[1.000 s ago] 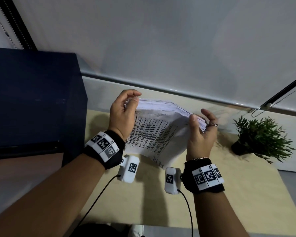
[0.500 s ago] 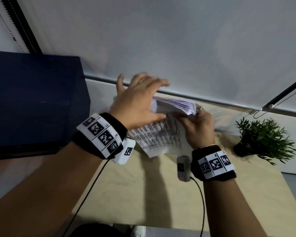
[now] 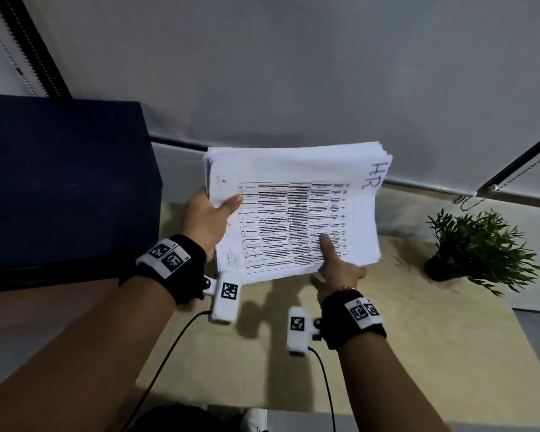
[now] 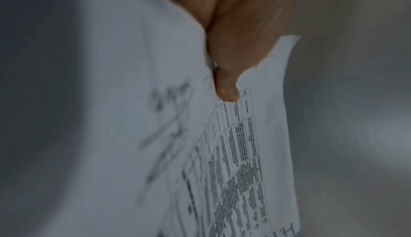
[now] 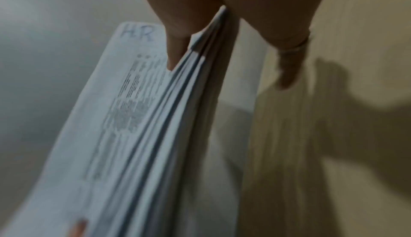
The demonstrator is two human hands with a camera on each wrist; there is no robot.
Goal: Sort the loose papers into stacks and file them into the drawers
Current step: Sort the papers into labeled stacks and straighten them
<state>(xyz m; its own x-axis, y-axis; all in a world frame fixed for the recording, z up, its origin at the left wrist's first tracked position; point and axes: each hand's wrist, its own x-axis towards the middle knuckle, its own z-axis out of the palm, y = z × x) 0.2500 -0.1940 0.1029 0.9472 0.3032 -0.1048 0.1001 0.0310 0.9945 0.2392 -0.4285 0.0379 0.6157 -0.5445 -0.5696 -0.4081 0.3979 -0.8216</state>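
A thick stack of white papers [image 3: 296, 210] is held up above the wooden table [image 3: 418, 353]. Its top sheet carries a printed table and a handwritten "HR" at the far right corner. My left hand [image 3: 212, 213] grips the stack's left edge, thumb on top and fingers underneath. My right hand [image 3: 334, 260] pinches the near right edge, thumb on the top sheet. In the left wrist view the thumb presses on the top sheet of the stack [image 4: 240, 152]. The right wrist view shows the stack's fanned edges [image 5: 155, 126] between thumb and fingers. The dark blue cabinet [image 3: 60, 182] stands at the left.
A small potted green plant [image 3: 477, 247] sits at the table's back right. A grey wall runs behind the table, with a blind's rail and cord at the far right. Wrist camera cables trail toward me over the table's near part.
The stack has been turned flat and face up, the "HR" mark now showing. My left hand moved from the top of the stack to its left edge; my right hand shifted to the near edge.
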